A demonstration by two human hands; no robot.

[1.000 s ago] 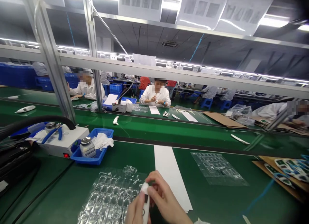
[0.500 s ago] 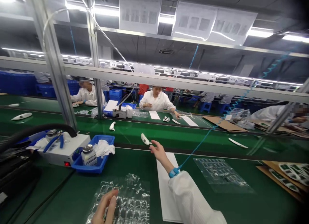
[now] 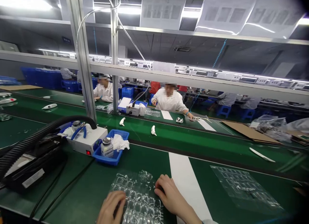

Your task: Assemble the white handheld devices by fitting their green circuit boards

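Note:
My left hand (image 3: 111,207) rests over the left side of a clear plastic sheet (image 3: 137,198) bearing rows of small transparent square pieces. Its fingers are bent, with a gap between thumb and forefinger and nothing visible in between. Just beyond the sheet's right edge is my right hand (image 3: 170,193), its fingers loosely bent and apart, also with nothing visible in it. Its forearm crosses a long white paper strip (image 3: 185,172). On the green belt ahead lies a small curved white device (image 3: 153,130), out of reach of both hands.
To the left, a blue tray (image 3: 111,160) holds a metal-capped bottle (image 3: 107,147) and white cloths (image 3: 120,142), beside a white box (image 3: 91,138) with a black hose. Another clear sheet (image 3: 243,187) lies right. Co-workers (image 3: 169,98) sit across the belt (image 3: 193,137).
My right hand has drawn back from the white device on the belt to beside the clear sheet. The device now lies apart from it. My view has turned left.

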